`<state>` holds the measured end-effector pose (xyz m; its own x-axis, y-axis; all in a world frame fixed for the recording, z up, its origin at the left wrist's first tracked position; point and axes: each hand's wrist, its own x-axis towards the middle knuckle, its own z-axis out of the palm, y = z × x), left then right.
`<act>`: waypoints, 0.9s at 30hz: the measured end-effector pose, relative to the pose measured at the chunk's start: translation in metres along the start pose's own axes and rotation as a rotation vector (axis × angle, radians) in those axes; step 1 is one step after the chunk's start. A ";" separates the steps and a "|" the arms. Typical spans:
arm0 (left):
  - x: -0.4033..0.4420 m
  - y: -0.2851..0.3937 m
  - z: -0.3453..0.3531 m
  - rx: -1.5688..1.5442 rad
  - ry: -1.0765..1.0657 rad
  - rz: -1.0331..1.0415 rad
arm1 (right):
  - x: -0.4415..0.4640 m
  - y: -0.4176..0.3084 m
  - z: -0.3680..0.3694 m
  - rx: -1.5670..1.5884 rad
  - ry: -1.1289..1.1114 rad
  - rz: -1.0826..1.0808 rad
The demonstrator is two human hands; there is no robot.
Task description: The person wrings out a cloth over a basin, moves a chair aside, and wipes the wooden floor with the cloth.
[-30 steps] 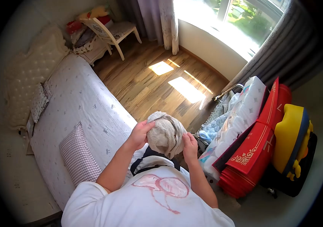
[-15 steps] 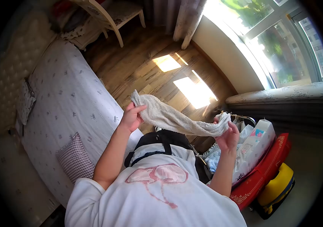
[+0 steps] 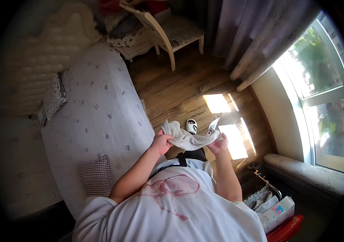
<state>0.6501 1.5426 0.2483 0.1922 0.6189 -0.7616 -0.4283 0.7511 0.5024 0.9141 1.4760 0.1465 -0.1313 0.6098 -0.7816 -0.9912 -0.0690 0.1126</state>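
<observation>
A light grey cloth (image 3: 190, 140) hangs in a sagging strip between my two hands, in front of my waist. My left hand (image 3: 162, 143) is closed on its left end, thumb on top. The other end lies over my right hand (image 3: 218, 144), whose fingers are curled round it, with a loose tip sticking up. Below the cloth, a foot in a white slipper (image 3: 191, 126) shows on the wooden floor (image 3: 172, 97).
To the left is a bed (image 3: 95, 101) with a checked pillow (image 3: 95, 176). A chair (image 3: 168, 38) stands at the top, near curtains (image 3: 256, 36). A window (image 3: 321, 80) is at the right. A basket with packages (image 3: 277, 211) and a red item (image 3: 287, 229) are lower right.
The cloth went from bunched to stretched out, and now sags with my hands closer together. The view has turned, so the bed and chair sit further right. A slippered foot has come into view.
</observation>
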 end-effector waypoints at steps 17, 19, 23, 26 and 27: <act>0.126 0.236 -0.058 0.249 -0.042 0.097 | 0.102 0.145 0.335 -1.504 -0.333 0.082; 0.163 0.262 -0.056 0.221 -0.204 0.001 | 0.143 0.178 0.354 -1.782 -0.463 -0.021; 0.215 0.314 -0.073 0.129 -0.156 0.011 | 0.161 0.226 0.435 -2.191 -0.467 -0.621; 0.238 0.354 -0.103 0.035 -0.103 0.021 | 0.170 0.229 0.504 -2.076 -0.185 -1.164; 0.241 0.365 -0.112 0.021 -0.071 0.028 | 0.178 0.221 0.523 -2.121 -0.160 -1.507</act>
<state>0.4415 1.9405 0.2022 0.2429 0.6536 -0.7168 -0.4157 0.7378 0.5319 0.6796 1.9826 0.3532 0.1650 0.9558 0.2432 0.7899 0.0196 -0.6129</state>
